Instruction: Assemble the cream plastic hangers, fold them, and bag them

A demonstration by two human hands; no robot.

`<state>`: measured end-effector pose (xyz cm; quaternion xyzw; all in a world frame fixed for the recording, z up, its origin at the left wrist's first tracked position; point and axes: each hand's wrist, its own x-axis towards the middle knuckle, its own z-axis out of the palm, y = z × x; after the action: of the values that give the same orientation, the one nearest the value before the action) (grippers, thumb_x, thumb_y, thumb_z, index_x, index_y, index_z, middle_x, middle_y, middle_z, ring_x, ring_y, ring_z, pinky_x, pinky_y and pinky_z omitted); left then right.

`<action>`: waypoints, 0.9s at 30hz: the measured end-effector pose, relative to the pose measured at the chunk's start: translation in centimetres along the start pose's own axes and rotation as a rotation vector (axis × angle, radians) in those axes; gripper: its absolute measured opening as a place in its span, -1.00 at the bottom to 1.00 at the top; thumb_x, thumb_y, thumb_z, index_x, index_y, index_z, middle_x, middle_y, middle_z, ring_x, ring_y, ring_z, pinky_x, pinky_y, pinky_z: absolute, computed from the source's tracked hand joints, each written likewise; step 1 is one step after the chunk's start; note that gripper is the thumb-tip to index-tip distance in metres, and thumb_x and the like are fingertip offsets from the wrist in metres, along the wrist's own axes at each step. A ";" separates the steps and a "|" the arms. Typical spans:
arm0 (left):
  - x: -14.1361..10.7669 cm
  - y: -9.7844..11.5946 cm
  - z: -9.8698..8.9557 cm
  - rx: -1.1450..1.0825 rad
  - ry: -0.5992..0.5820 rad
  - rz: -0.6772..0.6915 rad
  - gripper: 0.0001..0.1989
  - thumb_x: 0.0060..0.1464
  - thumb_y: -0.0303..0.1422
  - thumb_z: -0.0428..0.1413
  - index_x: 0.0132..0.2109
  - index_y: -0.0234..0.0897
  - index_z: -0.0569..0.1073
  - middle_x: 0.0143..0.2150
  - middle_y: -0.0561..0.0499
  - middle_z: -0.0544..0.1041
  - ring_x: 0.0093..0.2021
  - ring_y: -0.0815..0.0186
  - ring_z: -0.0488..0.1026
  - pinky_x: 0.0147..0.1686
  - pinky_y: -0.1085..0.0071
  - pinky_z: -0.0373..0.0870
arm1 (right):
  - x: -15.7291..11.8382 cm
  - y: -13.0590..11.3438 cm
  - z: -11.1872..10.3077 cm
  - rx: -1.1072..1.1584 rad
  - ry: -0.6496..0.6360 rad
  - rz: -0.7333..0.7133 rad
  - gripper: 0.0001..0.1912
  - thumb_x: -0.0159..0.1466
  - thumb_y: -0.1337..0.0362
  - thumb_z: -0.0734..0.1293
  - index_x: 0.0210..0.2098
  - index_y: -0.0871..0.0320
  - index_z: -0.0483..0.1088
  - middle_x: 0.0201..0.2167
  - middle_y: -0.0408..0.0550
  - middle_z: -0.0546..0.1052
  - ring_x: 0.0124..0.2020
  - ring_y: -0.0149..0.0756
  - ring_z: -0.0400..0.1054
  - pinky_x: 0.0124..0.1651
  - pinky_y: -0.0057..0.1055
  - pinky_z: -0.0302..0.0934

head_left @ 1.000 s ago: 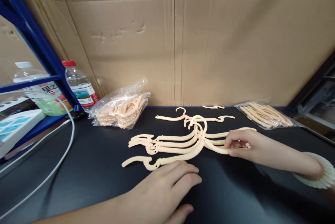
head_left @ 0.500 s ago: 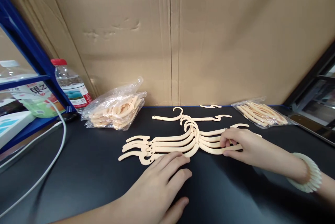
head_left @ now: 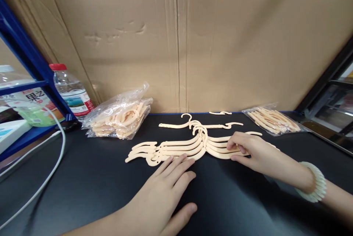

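Clothes hangers [head_left: 203, 143] lie overlapped on the table [head_left: 96, 184], short of its back edge. The left hand [head_left: 162, 193] is spread over the nearest; the right hand [head_left: 252, 151] curls narrowly at their right arms; whether gripping, I cannot tell.

Table [head_left: 91, 188]: smooth, satiny
Hangers [head_left: 179, 148]: smooth plastic, faint sheen
Bags [head_left: 124, 98] near the table's back edge: clear, crinkled, glossy plastic
Wall [head_left: 132, 59] behind: creased matt cardboard
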<state>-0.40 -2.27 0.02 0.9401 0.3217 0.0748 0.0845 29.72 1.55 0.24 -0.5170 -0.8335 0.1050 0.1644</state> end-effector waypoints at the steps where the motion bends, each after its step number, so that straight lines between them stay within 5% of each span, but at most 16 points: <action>1: 0.0 -0.3 0.2 -0.007 0.011 0.003 -0.54 0.24 -0.21 -0.01 0.22 -0.27 0.31 0.36 -0.18 0.18 0.34 -0.09 0.10 0.20 -0.17 0.19 | 0.1 0.0 0.1 0.003 0.005 -0.007 -0.91 0.20 0.40 0.28 -0.30 0.10 0.34 -0.33 -0.11 0.42 -0.38 -0.32 0.29 -0.31 -0.41 0.16; 16: 0.1 -1.3 1.5 -0.003 0.191 0.101 -0.60 0.18 -0.29 0.05 0.16 -0.19 0.32 0.33 -0.10 0.26 0.33 0.06 0.16 0.26 0.01 0.18 | 0.5 0.8 -1.0 0.040 0.117 -0.020 -0.90 0.26 0.38 0.25 -0.37 0.11 0.38 -0.37 -0.13 0.44 -0.38 -0.34 0.31 -0.31 -0.42 0.19; 27: 0.1 -0.3 0.9 -0.147 0.207 0.132 -0.67 0.17 -0.46 -0.01 0.07 -0.14 0.39 0.22 -0.04 0.39 0.26 0.14 0.25 0.29 0.14 0.12 | 3.1 4.6 -3.3 -0.179 0.257 0.136 -0.84 0.26 0.32 0.21 -0.35 0.18 0.43 -0.43 -0.07 0.51 -0.40 -0.27 0.38 -0.32 -0.37 0.20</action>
<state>-0.34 -2.08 -0.96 0.9377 0.2599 0.1999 0.1146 33.54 6.40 2.18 -0.5940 -0.7747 -0.0254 0.2153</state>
